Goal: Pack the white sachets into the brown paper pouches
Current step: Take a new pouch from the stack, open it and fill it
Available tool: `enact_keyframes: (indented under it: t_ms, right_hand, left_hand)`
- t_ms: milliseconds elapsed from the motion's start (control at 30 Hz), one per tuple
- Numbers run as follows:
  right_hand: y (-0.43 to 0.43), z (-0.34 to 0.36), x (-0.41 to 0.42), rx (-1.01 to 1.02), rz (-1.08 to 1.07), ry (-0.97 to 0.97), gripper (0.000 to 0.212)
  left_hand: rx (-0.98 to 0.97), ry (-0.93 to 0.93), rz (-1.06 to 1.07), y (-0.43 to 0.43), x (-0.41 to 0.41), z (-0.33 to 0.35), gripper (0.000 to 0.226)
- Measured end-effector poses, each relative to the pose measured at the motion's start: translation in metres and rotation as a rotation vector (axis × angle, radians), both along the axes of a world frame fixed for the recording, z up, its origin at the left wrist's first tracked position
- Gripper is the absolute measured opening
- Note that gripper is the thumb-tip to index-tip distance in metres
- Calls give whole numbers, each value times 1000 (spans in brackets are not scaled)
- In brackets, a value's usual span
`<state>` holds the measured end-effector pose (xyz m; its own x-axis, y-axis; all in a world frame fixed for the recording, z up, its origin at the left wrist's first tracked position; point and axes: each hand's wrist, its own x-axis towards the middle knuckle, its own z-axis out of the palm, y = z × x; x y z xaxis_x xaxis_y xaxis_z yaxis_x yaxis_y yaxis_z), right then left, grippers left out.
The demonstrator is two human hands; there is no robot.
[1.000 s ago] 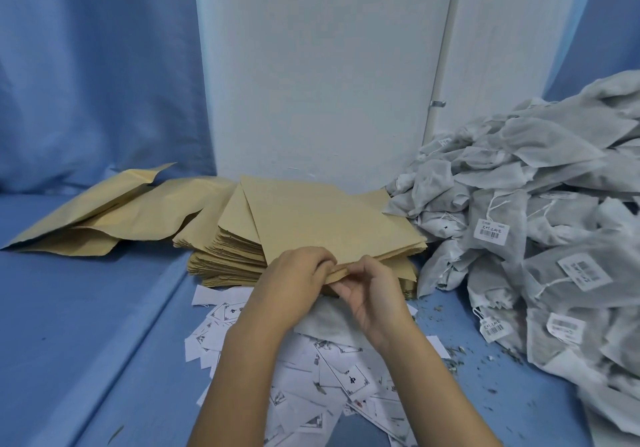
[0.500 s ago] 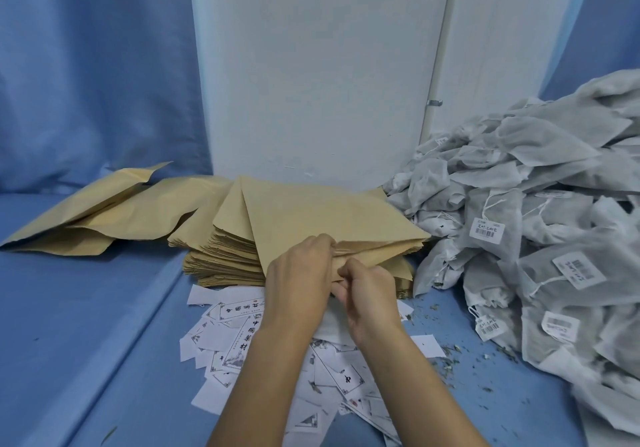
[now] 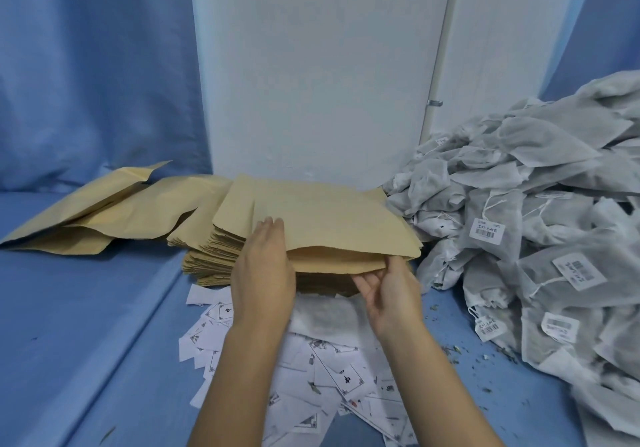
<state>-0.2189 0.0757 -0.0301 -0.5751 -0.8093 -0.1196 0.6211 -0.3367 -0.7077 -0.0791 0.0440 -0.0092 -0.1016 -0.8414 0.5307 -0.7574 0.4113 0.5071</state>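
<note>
"Head view: what are the grips doing?"
"Left grip point(image 3: 263, 273) lies flat, fingers straight, on the top pouch point(image 3: 329, 218) of the pouch stack point(image 3: 214, 252). Right grip point(image 3: 391, 294) touches that pouch's lifted front edge — pinching or not, I can't tell."
"And the sachets?"
"White sachets point(image 3: 540, 238) — heaped just right of the stack."
</note>
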Motion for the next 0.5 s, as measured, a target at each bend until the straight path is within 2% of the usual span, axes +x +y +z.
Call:
enact_keyframes:
  t_ms: [133, 200, 300, 333, 400, 467, 500]
  right_hand:
    - [1, 4, 16, -23, 109, 373, 13]
    - [2, 5, 23, -60, 187, 559, 8]
    - [4, 8, 28, -26, 132, 883, 16]
    - [5, 9, 28, -44, 123, 985, 23]
    - [8, 12, 28, -72, 152, 1133, 49]
    - [9, 14, 25, -43, 113, 1265, 78]
    - [10, 14, 22, -26, 69, 1339, 85]
  left_hand:
    - [5, -6, 29, 11, -17, 8, 34]
    - [23, -26, 16, 16, -25, 9, 45]
    - [108, 65, -43, 22, -31, 10, 56]
    - [119, 166, -83, 24, -32, 11, 54]
    - [111, 501, -151, 25, -31, 16, 44]
    - [115, 841, -128, 23, -27, 21, 32]
    - [130, 943, -96, 21, -25, 21, 29]
